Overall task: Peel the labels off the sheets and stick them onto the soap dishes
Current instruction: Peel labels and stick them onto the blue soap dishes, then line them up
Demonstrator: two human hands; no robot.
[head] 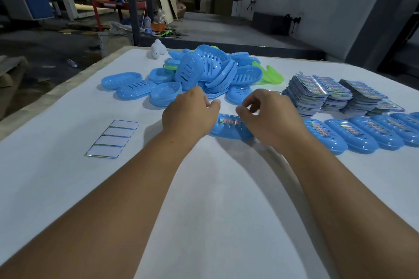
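- A row of labelled dishes (362, 133) is laid at the right.
- One dish (229, 128) is being labelled — left hand (190, 115) and right hand (269, 118) loosely curled, grip unclear.
- A pile of bare dishes (199, 72) is left.

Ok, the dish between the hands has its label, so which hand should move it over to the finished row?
Probably right: the right hand hovers over the labelled dish, and the finished row lies on its side.

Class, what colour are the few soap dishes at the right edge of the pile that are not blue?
Bright green soap dishes, seen in the head view.
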